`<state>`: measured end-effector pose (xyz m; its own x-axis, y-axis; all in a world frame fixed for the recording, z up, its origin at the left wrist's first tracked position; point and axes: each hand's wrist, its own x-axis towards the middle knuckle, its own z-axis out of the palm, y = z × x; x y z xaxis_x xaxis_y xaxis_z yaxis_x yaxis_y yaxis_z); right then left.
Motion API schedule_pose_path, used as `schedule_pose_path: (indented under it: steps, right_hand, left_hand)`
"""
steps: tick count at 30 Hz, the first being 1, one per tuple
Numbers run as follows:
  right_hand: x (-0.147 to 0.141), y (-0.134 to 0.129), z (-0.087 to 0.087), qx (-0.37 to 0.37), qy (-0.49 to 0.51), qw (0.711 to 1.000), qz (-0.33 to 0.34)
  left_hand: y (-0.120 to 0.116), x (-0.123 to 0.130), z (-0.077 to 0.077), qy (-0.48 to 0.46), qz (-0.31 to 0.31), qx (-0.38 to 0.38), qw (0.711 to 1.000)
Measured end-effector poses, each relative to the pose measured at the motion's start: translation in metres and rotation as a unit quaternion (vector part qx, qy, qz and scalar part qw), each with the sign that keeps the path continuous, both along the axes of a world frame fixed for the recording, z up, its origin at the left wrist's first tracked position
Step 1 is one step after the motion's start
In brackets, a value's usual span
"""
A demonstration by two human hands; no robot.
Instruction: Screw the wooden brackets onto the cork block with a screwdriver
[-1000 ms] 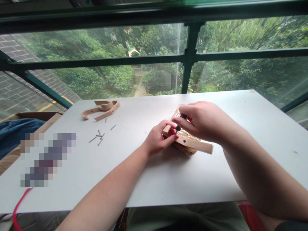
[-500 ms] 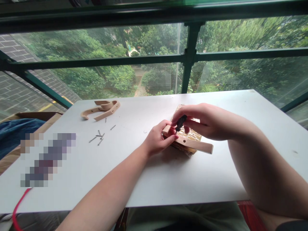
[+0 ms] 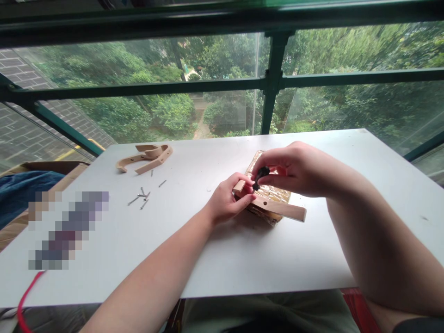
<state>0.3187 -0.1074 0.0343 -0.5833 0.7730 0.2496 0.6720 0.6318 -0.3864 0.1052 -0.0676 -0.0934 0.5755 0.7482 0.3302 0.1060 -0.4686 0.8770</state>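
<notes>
My left hand point(image 3: 230, 199) grips a curved pale wooden piece point(image 3: 282, 209) by its left end, thumb on top. A dark screw hole shows in the wood's face. Under the wood lies a block wrapped in shiny brown tape point(image 3: 279, 194). My right hand point(image 3: 287, 169) pinches the black handle of a small screwdriver point(image 3: 262, 174) from above. The screwdriver stands tilted, its tip down at the wood beside my left thumb. Whether a screw sits under the tip is hidden.
Further curved wooden pieces point(image 3: 154, 157) lie at the table's back left. Several loose screws point(image 3: 143, 196) are scattered in front of them. A blurred-out item point(image 3: 69, 231) and a red cord point(image 3: 26, 296) are at the left. Beyond the white table point(image 3: 222, 268) stands a green-framed window point(image 3: 274, 83).
My right hand has risen slightly and its fingers have shifted round the screwdriver handle. My left hand and the wooden piece stay nearly where they were.
</notes>
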Motion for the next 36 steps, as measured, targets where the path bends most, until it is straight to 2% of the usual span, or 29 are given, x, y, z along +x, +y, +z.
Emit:
schedule_pose_path:
  steps: [11, 18, 22, 31, 36]
  right_hand:
    - [-0.003, 0.001, -0.004, 0.036, 0.000, 0.999, -0.025]
    - [-0.012, -0.004, -0.005, 0.067, -0.032, 0.995, -0.066]
    - [-0.012, -0.002, -0.009, 0.089, -0.009, 0.990, -0.106]
    - [-0.001, -0.003, -0.001, -0.032, 0.086, 0.995, 0.047]
    - [0.001, -0.002, -0.001, -0.065, 0.080, 0.992, 0.069]
  left_hand:
    - [0.000, 0.000, 0.001, -0.002, 0.003, 0.008, 1.000]
    - [0.001, 0.001, 0.000, 0.001, 0.007, -0.002, 1.000]
    - [0.002, 0.000, -0.001, -0.002, 0.002, -0.006, 1.000]
    - [0.001, 0.000, -0.001, 0.003, 0.012, 0.009, 1.000]
    - [0.001, -0.001, -0.001, 0.007, 0.019, 0.013, 1.000]
